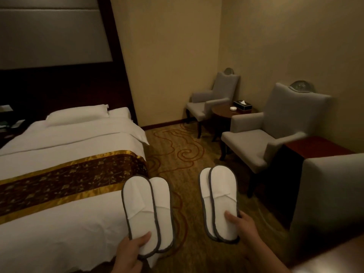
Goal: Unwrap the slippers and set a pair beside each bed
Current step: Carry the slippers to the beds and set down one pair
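I hold two pairs of flat white slippers with grey trim, out of their wrapping. My left hand [131, 251] grips the heel end of the left pair [146, 209], which overlaps the near right corner of the bed [65, 138]. My right hand [243, 223] grips the right pair [218, 200] over the patterned carpet [177, 154], thumb on top. In each pair the two slippers are stacked and slightly offset, toes pointing away from me. The bed has white linen, a brown-and-gold runner and a pillow at its head.
Two grey armchairs [262, 138] [210, 99] flank a round wooden table [224, 113] with a tissue box [242, 105] at the right wall. A reddish cabinet [315, 146] and a grey upholstered piece [331, 194] stand near right. A nightstand [7, 123] sits left of the bed.
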